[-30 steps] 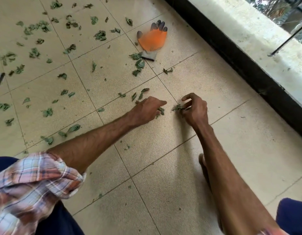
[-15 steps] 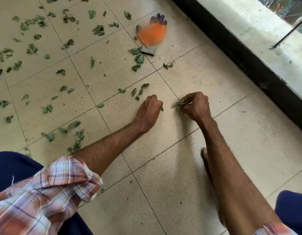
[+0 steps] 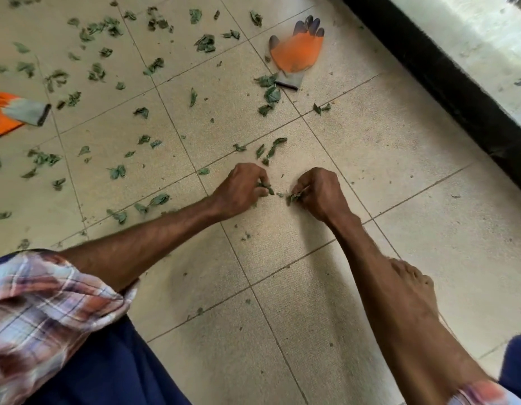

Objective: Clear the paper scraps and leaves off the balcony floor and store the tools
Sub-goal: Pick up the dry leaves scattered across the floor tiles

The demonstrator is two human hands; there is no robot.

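Several green leaves [image 3: 205, 43] lie scattered over the beige tiled balcony floor [image 3: 399, 159], thickest toward the far left. My left hand [image 3: 241, 190] is curled near the floor with leaves [image 3: 266, 187] gripped in its fingers. A short gap away, my right hand [image 3: 319, 192] pinches a small bunch of leaves [image 3: 291, 197]. A few leaves [image 3: 272, 147] lie just beyond both hands. An orange work glove [image 3: 297, 52] lies flat on the floor farther out. A second orange glove [image 3: 11, 112] shows at the left edge.
A black skirting [image 3: 446, 80] and a raised pale ledge [image 3: 469, 27] run along the right side. My bare foot [image 3: 411, 287] is planted under my right forearm. My blue-trousered knees fill the bottom left and bottom right corners.
My left hand has closed on leaves and both hands have drawn nearer each other. The view shifted, bringing the second glove in at the left.
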